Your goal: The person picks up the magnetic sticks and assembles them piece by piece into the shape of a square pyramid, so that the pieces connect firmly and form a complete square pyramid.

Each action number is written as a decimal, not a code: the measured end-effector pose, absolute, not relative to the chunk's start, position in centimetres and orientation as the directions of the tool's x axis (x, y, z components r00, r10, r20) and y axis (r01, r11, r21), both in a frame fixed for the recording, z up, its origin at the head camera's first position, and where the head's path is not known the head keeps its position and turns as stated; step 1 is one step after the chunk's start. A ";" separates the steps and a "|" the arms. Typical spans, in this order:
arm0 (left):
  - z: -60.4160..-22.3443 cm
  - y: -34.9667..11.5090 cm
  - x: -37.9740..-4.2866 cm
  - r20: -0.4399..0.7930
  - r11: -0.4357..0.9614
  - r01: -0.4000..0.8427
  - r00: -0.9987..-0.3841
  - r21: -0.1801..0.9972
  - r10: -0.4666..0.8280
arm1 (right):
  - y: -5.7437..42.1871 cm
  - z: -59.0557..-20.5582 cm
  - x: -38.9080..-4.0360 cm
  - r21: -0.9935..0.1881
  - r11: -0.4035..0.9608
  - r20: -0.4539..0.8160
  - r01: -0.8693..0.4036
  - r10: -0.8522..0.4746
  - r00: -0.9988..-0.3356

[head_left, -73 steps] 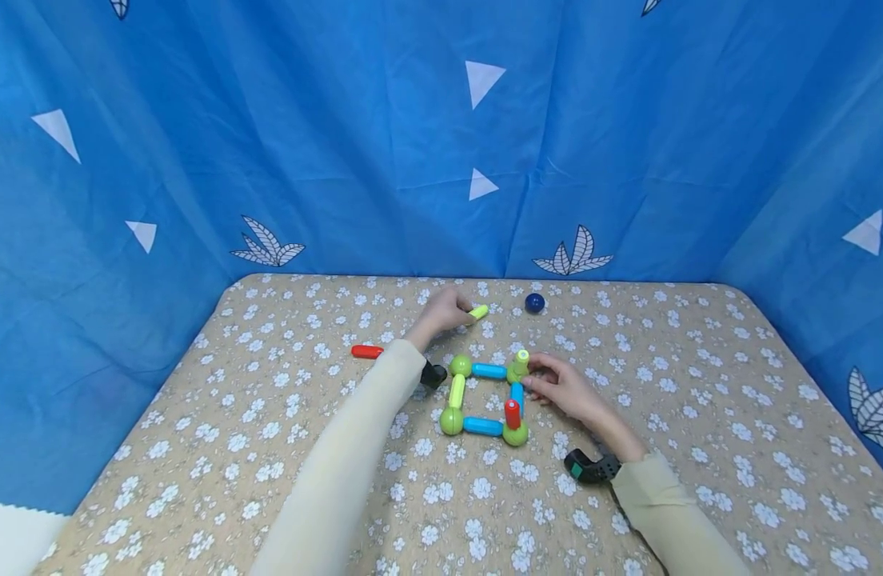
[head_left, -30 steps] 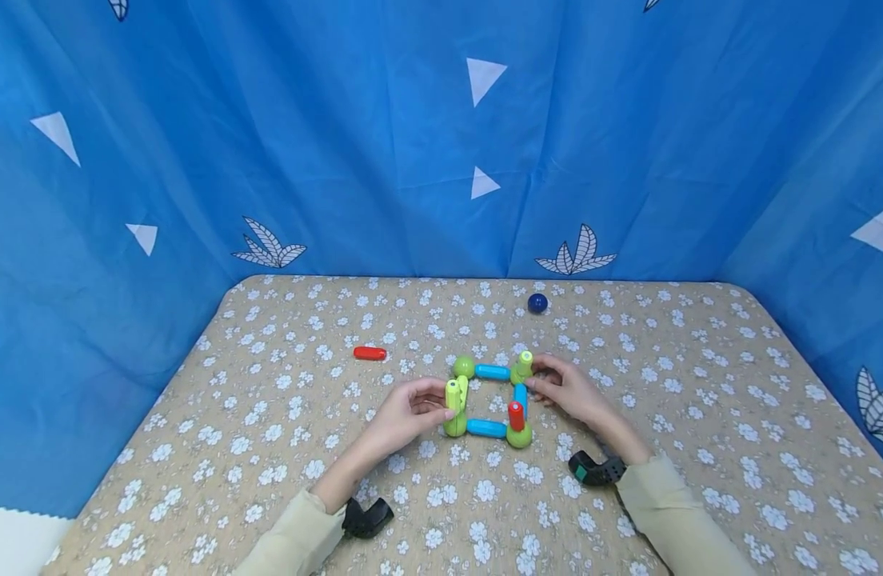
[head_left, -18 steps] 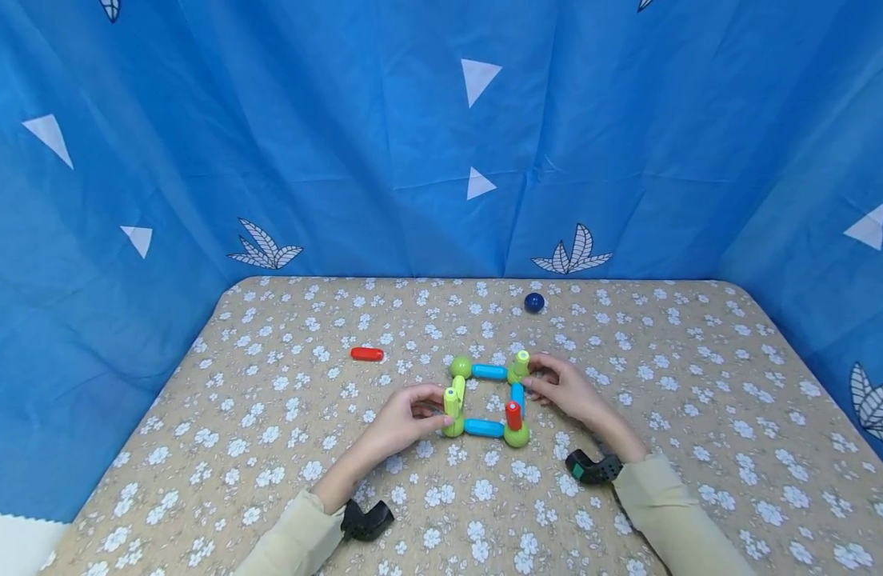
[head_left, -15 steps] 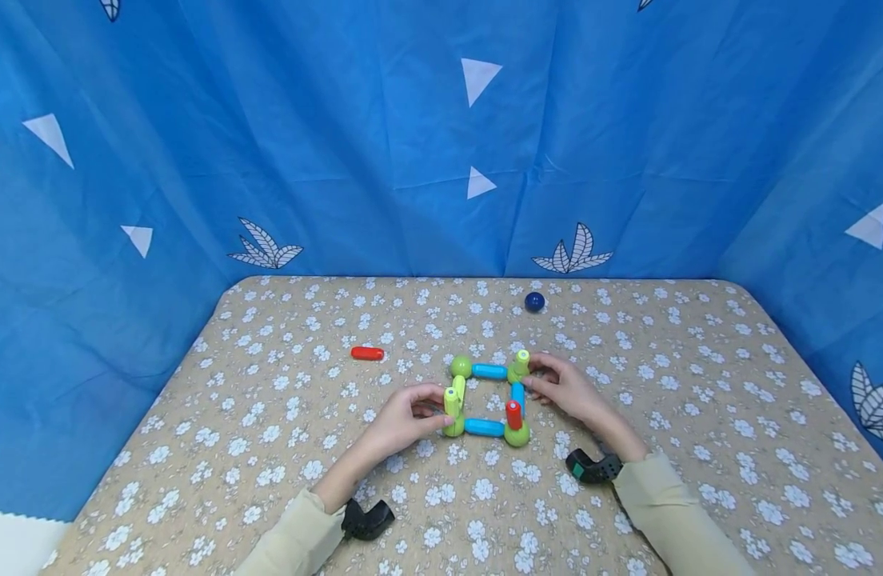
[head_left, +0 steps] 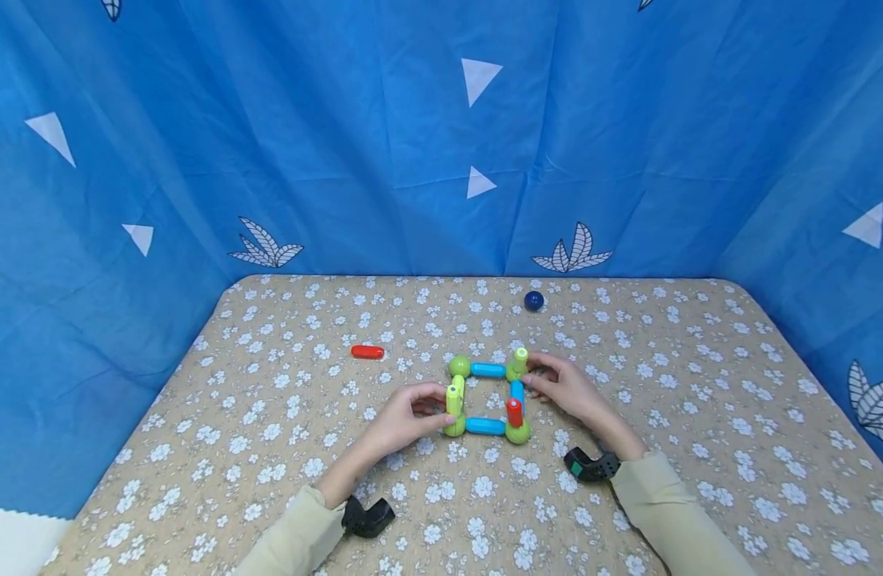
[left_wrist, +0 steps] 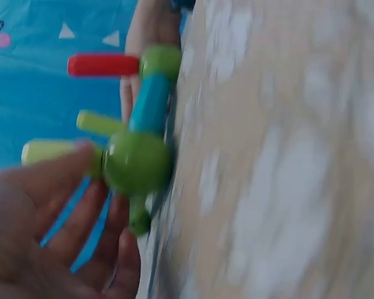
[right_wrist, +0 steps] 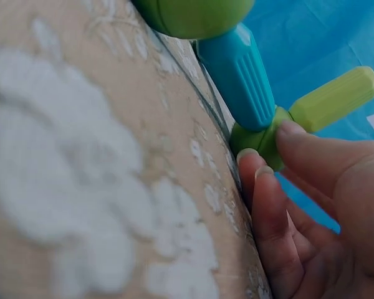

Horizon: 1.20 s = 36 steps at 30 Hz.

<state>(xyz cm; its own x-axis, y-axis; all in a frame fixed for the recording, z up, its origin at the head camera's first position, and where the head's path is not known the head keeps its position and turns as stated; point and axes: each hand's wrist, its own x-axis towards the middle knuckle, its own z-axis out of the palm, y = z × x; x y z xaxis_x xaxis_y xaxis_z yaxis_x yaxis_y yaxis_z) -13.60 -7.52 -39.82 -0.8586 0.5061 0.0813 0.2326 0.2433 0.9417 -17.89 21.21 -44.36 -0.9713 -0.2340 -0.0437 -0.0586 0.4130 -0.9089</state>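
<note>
A square frame of green balls and rods lies flat on the table. Three sides are blue rods [head_left: 486, 426], the left side a yellow-green rod [head_left: 459, 385]. My left hand [head_left: 405, 418] pinches an upright yellow-green rod [head_left: 452, 402], which stands on the near-left green ball [left_wrist: 137, 163]. My right hand [head_left: 562, 387] pinches the far-right green ball [right_wrist: 265, 140] between thumb and fingers; another yellow-green rod [right_wrist: 338, 98] rises from that ball. On the near-right green ball [head_left: 517, 433] stands a red rod [head_left: 514, 412].
A loose red rod [head_left: 367, 352] lies left of the frame. Farther back sits a dark blue ball [head_left: 533, 301]. The table [head_left: 269, 480] wears a flowered cloth, with a blue curtain [head_left: 384, 144] behind and at the sides.
My left hand has brought a yellow-green rod from the back of the table to the near-left ball, where it now stands upright. My right hand has stayed at the far-right ball.
</note>
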 end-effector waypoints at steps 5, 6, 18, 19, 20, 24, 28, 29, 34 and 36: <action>-39.4 -9.1 -15.5 0.038 0.218 0.178 -0.850 0.960 0.526 | 21.5 -43.9 -16.7 -0.931 0.362 -0.040 -0.049 -0.232 -0.972; -39.6 -9.3 -16.2 0.034 0.217 0.170 -0.854 0.961 0.520 | 21.6 -43.7 -16.3 -0.930 0.365 -0.037 -0.052 -0.232 -0.972; -42.4 -7.6 -23.5 -0.040 0.245 0.159 -0.759 0.956 0.650 | 21.4 -43.5 -11.0 -0.903 0.378 0.063 -0.203 -0.352 -0.934; -42.4 -7.4 -23.8 -0.046 0.261 0.175 -0.744 0.950 0.667 | 21.2 -43.6 -10.7 -0.892 0.391 0.083 -0.228 -0.353 -0.932; -42.4 -7.2 -24.1 -0.052 0.270 0.187 -0.728 0.944 0.683 | 21.0 -43.7 -10.5 -0.880 0.405 0.103 -0.250 -0.350 -0.931; -42.2 -6.7 -24.7 -0.075 0.300 0.220 -0.678 0.928 0.731 | 20.0 -44.3 -10.2 -0.826 0.468 0.178 -0.315 -0.313 -0.933; -42.1 -6.7 -24.9 -0.101 0.310 0.206 -0.664 0.928 0.741 | 19.4 -44.6 -10.1 -0.803 0.494 0.222 -0.333 -0.271 -0.937; -42.1 -6.7 -24.9 -0.108 0.317 0.201 -0.668 0.927 0.736 | 19.4 -44.6 -10.1 -0.803 0.493 0.228 -0.336 -0.268 -0.936; -42.0 -7.3 -24.6 -0.092 0.320 0.228 -0.668 0.920 0.738 | 19.4 -44.7 -10.1 -0.791 0.500 0.245 -0.352 -0.269 -0.932; -41.9 -7.6 -24.3 -0.094 0.313 0.217 -0.666 0.925 0.740 | 19.5 -44.7 -10.0 -0.789 0.503 0.251 -0.353 -0.260 -0.932</action>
<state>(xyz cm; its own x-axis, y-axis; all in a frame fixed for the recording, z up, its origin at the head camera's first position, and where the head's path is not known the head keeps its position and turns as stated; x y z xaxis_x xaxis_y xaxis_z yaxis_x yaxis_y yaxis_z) -24.28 -7.63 -41.90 -0.6659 0.7400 -0.0942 0.2167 0.3128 0.9248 -10.04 19.46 -44.72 -0.9325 -0.2599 0.2509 -0.3525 0.5030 -0.7891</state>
